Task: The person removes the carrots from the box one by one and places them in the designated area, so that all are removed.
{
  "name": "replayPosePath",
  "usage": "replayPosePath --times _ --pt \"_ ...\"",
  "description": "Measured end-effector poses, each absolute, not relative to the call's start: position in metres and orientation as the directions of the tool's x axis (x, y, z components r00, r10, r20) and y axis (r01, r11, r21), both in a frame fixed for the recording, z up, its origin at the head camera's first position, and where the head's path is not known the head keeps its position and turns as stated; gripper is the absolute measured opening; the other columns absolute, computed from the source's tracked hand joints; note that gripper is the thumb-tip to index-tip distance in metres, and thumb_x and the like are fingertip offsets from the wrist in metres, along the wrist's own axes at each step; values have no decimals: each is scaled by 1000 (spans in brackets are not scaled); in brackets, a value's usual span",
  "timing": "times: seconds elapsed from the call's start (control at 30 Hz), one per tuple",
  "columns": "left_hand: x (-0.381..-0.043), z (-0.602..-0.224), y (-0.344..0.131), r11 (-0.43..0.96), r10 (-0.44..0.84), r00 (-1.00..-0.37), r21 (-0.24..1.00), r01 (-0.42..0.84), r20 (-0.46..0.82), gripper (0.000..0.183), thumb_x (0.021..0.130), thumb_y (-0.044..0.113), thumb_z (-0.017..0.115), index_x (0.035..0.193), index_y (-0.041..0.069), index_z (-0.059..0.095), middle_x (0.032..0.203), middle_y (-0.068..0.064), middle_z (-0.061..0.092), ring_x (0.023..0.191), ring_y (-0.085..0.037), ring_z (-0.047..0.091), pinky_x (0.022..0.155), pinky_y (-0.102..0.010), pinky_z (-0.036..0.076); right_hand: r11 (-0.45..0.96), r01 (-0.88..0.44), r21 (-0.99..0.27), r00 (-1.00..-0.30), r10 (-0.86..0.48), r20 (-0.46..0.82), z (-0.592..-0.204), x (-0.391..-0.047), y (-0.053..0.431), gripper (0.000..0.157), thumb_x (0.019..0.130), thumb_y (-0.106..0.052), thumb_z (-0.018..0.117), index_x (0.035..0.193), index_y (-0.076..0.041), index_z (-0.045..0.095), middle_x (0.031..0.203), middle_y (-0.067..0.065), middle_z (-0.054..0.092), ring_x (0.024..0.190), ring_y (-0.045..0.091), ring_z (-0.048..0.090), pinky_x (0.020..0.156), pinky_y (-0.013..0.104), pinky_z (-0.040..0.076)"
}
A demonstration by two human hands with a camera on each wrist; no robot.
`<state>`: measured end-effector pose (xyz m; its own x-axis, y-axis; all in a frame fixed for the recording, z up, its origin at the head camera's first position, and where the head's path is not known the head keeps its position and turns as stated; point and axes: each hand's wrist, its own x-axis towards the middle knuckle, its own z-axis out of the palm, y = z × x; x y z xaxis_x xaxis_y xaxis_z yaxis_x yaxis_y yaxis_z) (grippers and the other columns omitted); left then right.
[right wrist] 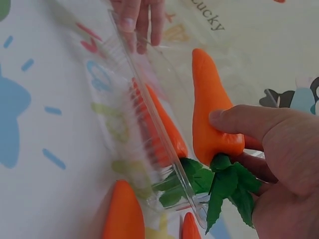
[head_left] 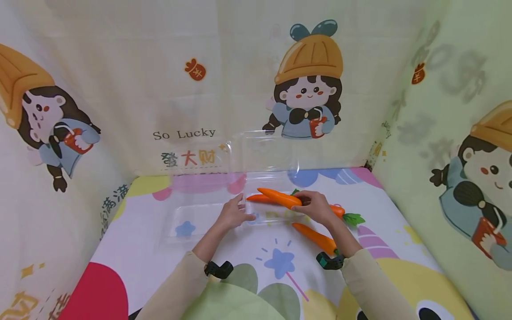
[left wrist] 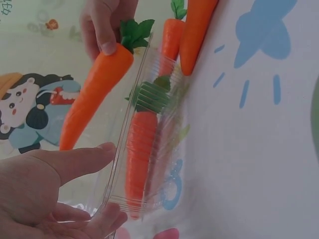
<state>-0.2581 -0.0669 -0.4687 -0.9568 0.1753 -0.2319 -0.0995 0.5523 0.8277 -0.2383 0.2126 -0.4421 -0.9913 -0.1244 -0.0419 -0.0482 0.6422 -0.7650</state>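
Observation:
My right hand [head_left: 316, 206] grips an orange toy carrot [head_left: 280, 198] by its thick end, thumb on top, green leaves hanging below the fingers in the right wrist view. The carrot is held tilted above a clear plastic box [head_left: 280, 221]. Inside that box lies another carrot [left wrist: 141, 159], its leaves toward the right end. At the box's left end my left hand [head_left: 236, 211] has its thumb and fingers spread, touching or nearly touching the rim. Two more carrots lie on the table: one [head_left: 314, 237] in front of the box, the other [head_left: 338, 210] at its right.
The box's clear lid [head_left: 270, 153] stands raised behind it. A second clear box [head_left: 176, 222] sits to the left. Patterned cloth walls [head_left: 236, 102] enclose the printed table [head_left: 152, 240] at the back and both sides.

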Motion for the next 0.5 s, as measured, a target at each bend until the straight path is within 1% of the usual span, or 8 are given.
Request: replayPosePath --times 0.23,0.5 --pt "-258 -468 -68 556 169 -957 824 -105 -236 92 79 23 79 154 13 26 149 -14 46 132 -31 51 95 -45 54 650 -50 -758 -992 -118 -35 -438 -233 216 42 84 -23 76 121 -9 65 114 11 68 100 24 64 90 38 57" --pt "-258 -471 -66 564 176 -959 821 -88 -224 92 79 23 79 153 13 26 148 -14 46 131 -31 51 100 -48 50 657 -41 -753 -995 -99 -33 -440 -227 224 41 84 -24 76 121 -9 66 114 10 68 98 23 64 90 37 58"
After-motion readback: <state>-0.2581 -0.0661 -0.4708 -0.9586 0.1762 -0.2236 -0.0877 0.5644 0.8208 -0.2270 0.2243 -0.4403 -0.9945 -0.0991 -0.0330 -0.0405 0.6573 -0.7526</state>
